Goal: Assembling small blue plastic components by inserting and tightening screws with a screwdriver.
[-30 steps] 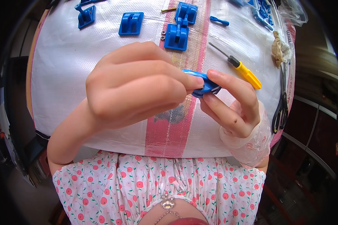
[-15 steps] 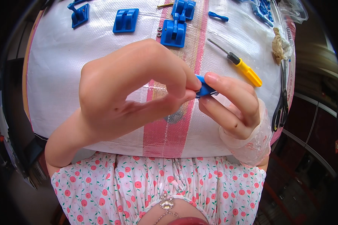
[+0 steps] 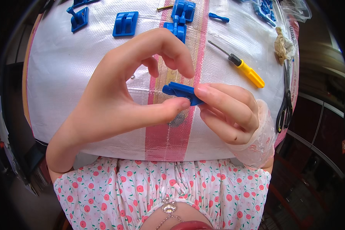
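Note:
Between the thumb and fingers of my right hand (image 3: 234, 111) is a small blue plastic bracket (image 3: 182, 90), held by its right end above the table's striped middle. My left hand (image 3: 97, 101) has its fingers spread wide above the bracket. The tip of the left thumb rests at the bracket's lower edge, while the curled fingertips stay apart from it. A small shiny metal piece (image 3: 132, 76) shows just inside the left hand's curve. Partly hidden behind the left fingers, two joined blue brackets (image 3: 183, 14) lie beyond.
A yellow-handled screwdriver (image 3: 251, 74) lies right of centre, near a blue rod (image 3: 219, 18). Blue brackets (image 3: 125, 25) and a brass screw (image 3: 165, 7) sit at the back. Along the right edge are black scissors (image 3: 283, 117), crumpled brown paper (image 3: 280, 46) and a tray of blue parts (image 3: 265, 13).
My left fingers have opened and lifted off the bracket, leaving only the thumb against it. The bracket has shifted left and now shows more fully, still in my right hand.

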Tool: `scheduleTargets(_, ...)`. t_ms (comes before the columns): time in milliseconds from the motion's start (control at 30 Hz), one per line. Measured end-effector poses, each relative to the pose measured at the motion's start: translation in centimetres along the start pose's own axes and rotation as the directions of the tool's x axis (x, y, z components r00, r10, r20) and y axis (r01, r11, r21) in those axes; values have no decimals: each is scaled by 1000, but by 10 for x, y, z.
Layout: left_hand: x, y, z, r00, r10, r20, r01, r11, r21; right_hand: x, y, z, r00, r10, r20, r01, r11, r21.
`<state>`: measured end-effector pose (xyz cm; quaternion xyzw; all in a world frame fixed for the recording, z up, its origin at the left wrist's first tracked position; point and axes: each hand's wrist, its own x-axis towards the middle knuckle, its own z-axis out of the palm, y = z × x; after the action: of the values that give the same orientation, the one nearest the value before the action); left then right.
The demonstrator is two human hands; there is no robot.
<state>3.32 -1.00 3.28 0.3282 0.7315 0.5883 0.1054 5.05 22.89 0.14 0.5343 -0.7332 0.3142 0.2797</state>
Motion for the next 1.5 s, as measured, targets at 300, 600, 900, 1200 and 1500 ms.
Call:
scheduleTargets(300,6,12,-4,829,-431,357,557,692,-459,3,-1,-3,1000,29,9,-29,999,41)
scheduleTargets(600,3,8,4,799,-408,442,592,666,-455,2,-4,-5,997,66,50,-70,994,88)
scheduleTargets(900,-1,11,9,827,-393,401,551,710,-439,-1,-10,-7,987,128,97,-143,975,168)
scheduleTargets(1200,1,8,14,818,-443,367,572,561,-598,-7,9,-4,983,175,-48,-163,968,191)
scheduleTargets(1500,-3,-11,14,846,-442,297,497,456,-738,-1,10,-9,970,241,-25,-235,961,145)
